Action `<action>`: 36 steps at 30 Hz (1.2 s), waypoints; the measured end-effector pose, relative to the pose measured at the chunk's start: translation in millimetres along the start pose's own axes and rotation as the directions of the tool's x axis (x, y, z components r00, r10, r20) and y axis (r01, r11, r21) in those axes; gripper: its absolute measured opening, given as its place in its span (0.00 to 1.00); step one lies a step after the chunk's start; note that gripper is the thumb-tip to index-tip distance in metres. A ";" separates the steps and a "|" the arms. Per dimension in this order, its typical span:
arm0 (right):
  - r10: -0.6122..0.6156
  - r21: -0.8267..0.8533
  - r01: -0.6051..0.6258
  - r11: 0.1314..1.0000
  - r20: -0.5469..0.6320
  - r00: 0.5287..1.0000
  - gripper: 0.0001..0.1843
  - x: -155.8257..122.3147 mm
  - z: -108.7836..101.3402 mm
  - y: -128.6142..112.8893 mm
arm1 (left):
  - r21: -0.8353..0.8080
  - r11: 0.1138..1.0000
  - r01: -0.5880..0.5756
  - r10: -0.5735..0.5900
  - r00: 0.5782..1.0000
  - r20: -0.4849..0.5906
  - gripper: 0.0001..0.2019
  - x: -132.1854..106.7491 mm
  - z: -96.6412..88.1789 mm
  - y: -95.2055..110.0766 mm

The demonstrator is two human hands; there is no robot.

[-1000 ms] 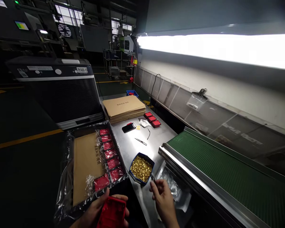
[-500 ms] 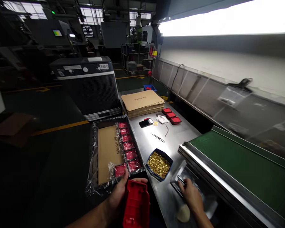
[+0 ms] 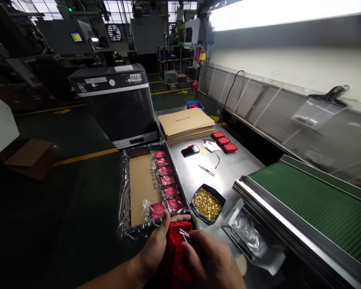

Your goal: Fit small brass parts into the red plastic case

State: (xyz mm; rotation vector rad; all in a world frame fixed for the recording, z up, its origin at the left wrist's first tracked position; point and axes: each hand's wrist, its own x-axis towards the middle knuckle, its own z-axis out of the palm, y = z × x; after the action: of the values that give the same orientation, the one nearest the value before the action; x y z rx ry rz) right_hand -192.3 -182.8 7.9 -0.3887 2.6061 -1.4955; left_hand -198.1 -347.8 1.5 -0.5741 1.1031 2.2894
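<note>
My left hand [image 3: 156, 245] is closed around a red plastic housing [image 3: 180, 257], hollow side up, near the table's front edge. Two or so thin, silvery metal pins [image 3: 184, 233] stick out from the fingertips of my right hand [image 3: 210, 253], over the upper end of the housing. My right hand covers much of the housing's lower part. Just beyond my hands sits a blue bin [image 3: 195, 212] full of small brass-coloured pieces [image 3: 209, 202]. Right of it lies a clear plastic bag [image 3: 249, 233] with shiny contents in a tray.
A plastic-lined crate [image 3: 124, 200] with wrapped red parts stands left. Tweezers [image 3: 206, 170], a phone [image 3: 190, 151], stacked cardboard sheets [image 3: 186, 122] and red-and-black parts [image 3: 223, 141] lie farther back. A green conveyor belt [image 3: 313, 200] runs along the right.
My right hand has moved left from the plastic bag to the red housing, with thin metal pins between its fingers. My left hand still holds the housing. The view has shifted slightly.
</note>
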 end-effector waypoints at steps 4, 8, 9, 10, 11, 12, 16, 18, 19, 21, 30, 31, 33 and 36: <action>0.016 -0.036 -0.014 0.999 0.035 0.999 0.12 -0.4 7.1 2.0 | 0.042 0.999 -0.022 0.022 1.000 0.006 0.44 -3.1 5.9 5.2; 0.050 -0.022 -0.049 0.999 0.031 0.998 0.12 0.2 7.4 2.5 | 0.068 0.997 -0.031 0.031 1.000 0.004 0.44 -3.5 7.2 6.4; 0.048 -0.027 -0.047 0.999 0.030 0.998 0.12 0.0 8.1 3.1 | 0.067 0.997 -0.028 0.027 1.000 0.003 0.44 -3.4 6.8 5.8; 0.043 -0.035 -0.042 0.999 0.028 0.999 0.11 -0.3 9.2 4.2 | 0.062 0.998 -0.022 0.022 1.000 0.005 0.45 -3.3 6.2 5.0; 0.032 -0.044 -0.031 0.999 0.025 0.999 0.12 -0.5 10.7 5.9 | 0.055 0.998 -0.017 0.016 1.000 0.006 0.45 -3.2 5.7 4.2; 0.011 -0.051 -0.010 0.999 0.017 1.000 0.12 -0.8 12.4 8.0 | 0.050 0.999 -0.012 0.012 1.000 0.008 0.45 -3.1 5.2 3.5; -0.087 -0.044 0.087 0.995 -0.010 0.996 0.15 -1.7 13.4 14.2 | 0.040 0.999 0.000 0.000 1.000 0.013 0.44 -2.9 5.3 2.6; -0.067 -0.031 0.067 0.997 0.002 0.998 0.16 -2.2 7.4 12.3 | 0.033 0.999 0.007 -0.007 1.000 0.013 0.44 -3.2 6.1 3.2; -0.042 -0.021 0.043 0.999 0.007 0.999 0.15 -2.4 3.4 10.3 | 0.026 1.000 0.009 -0.009 1.000 0.012 0.44 -3.4 6.4 3.6; -0.014 -0.008 0.014 1.000 -0.007 1.000 0.15 -2.6 -3.9 6.2 | 0.016 1.000 0.014 -0.014 1.000 0.011 0.44 -3.7 7.1 4.2; -0.334 -0.295 0.306 0.905 -0.049 0.941 0.10 4.1 -4.1 7.6 | -0.106 0.988 0.109 -0.101 0.992 0.077 0.43 -2.3 6.7 2.3; -0.385 -0.342 0.353 0.871 -0.029 0.922 0.10 6.1 -6.6 5.7 | -0.117 0.984 0.132 -0.121 0.988 0.094 0.41 -2.3 6.6 1.9; -0.480 -0.401 0.439 0.804 -0.002 0.877 0.10 10.7 -13.0 0.5 | -0.140 0.975 0.173 -0.155 0.979 0.129 0.38 -2.4 7.0 0.9; -0.546 -0.420 0.509 0.752 0.036 0.837 0.12 16.6 -20.5 -5.1 | -0.195 0.960 0.201 -0.159 0.964 0.213 0.35 -2.7 8.9 -0.5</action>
State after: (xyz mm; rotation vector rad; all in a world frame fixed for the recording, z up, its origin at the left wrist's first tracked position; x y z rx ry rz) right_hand -212.0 -172.8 23.2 -1.2271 3.0450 -1.0494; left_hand -197.0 -341.2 7.9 -0.4962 0.6850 2.2617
